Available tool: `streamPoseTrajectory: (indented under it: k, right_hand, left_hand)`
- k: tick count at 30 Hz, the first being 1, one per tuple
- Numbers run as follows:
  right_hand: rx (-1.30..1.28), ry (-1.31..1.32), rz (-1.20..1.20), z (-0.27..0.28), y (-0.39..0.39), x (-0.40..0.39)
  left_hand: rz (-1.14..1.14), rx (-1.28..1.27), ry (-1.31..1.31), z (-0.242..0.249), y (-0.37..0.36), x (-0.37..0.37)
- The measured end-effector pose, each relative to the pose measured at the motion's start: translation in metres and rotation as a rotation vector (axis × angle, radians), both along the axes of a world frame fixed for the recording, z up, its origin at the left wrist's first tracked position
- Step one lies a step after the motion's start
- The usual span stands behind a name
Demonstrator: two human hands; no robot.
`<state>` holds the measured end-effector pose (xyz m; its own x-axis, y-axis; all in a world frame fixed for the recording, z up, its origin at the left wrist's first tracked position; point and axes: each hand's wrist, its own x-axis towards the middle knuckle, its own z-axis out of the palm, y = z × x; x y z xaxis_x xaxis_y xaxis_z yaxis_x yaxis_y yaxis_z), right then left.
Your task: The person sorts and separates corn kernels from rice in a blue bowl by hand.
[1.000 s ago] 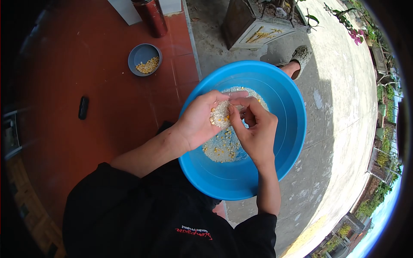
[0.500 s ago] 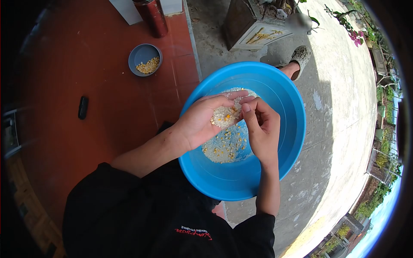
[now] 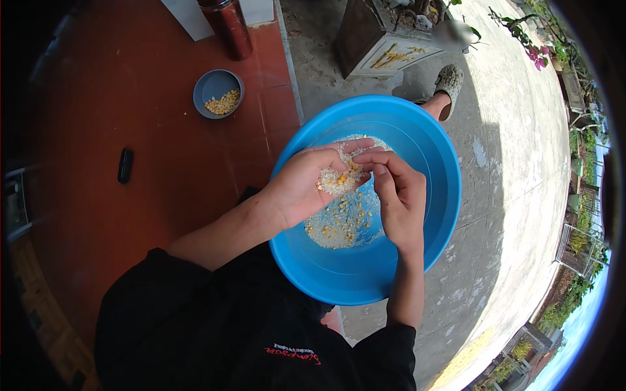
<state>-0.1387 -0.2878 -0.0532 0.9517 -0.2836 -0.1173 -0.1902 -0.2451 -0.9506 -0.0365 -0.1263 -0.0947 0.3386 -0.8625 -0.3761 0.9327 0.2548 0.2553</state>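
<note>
My left hand (image 3: 306,176) is cupped palm up over a blue basin (image 3: 417,254), holding a small heap of white rice (image 3: 334,184) mixed with yellow corn kernels (image 3: 343,178). My right hand (image 3: 403,202) reaches over that heap from the right. Its index finger stretches toward the kernels near the left fingers, and its thumb stands a little apart from that fingertip. No grain can be seen between them. Under both hands, more rice and corn (image 3: 336,228) lies spread over the basin's floor, partly hidden by the hands.
A grey bowl (image 3: 207,86) with corn kernels stands on the red tiles, near a dark red flask (image 3: 228,29). A small black object (image 3: 126,165) lies at the left. Beyond the basin are another person's foot in a clog (image 3: 448,88) and a planter (image 3: 378,45).
The right index finger has stretched further over the heap and the thumb has parted from its tip. The left hand stays cupped in nearly the same place.
</note>
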Motion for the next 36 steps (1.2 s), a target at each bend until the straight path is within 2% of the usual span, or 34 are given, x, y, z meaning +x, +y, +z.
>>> streamPoseTrajectory:
  k: [4,7,13,19,25,31,36]
  right_hand:
    - [-0.433,-0.025,0.054,0.008,0.007,0.004]
    - [-0.478,0.007,0.080,0.007,0.005,0.002]
    - [-0.500,-0.090,0.070,-0.005,0.005,0.003]
    - [-0.440,0.022,0.008,0.003,0.004,0.002]
    - [-0.491,-0.109,0.052,-0.002,0.004,0.002]
    - [-0.564,-0.041,0.082,0.000,0.008,0.001]
    - [-0.567,-0.124,0.070,-0.010,0.009,0.002]
  left_hand:
    - [0.006,-0.010,0.016,0.006,-0.001,0.001]
    - [0.005,-0.027,0.021,0.002,-0.001,0.000]
    - [0.017,-0.039,0.021,0.003,-0.001,0.001]
    - [0.004,-0.014,0.051,-0.001,0.001,0.001]
    - [-0.004,0.013,-0.045,0.002,0.001,-0.002]
    - [-0.037,0.024,-0.068,0.005,0.003,-0.001]
    - [-0.014,-0.005,-0.050,0.001,0.002,0.000]
